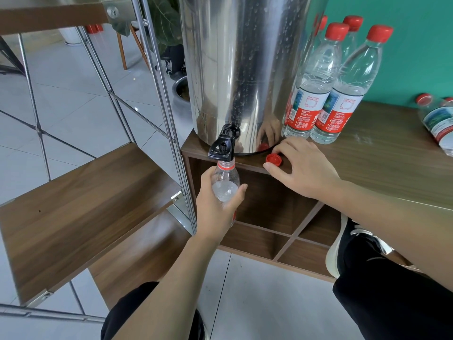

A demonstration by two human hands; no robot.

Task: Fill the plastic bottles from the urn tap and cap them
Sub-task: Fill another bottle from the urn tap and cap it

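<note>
Bright even daylight, sharp; urn (245, 69) glare (wide-angle bending at edges).

- The urn (245, 69) stands on the desk (382, 163), at its left end.
- The tap (224, 146) juts from the urn's base, over the desk's edge.
- An open bottle (225, 182) sits directly under the tap.
- A loose cap (274, 159) lies on the desk, just right of the tap.
- Capped bottles (326, 82) stand right of the urn, touching it.
- A lying bottle (438, 121) rests far right of the urn.
</note>
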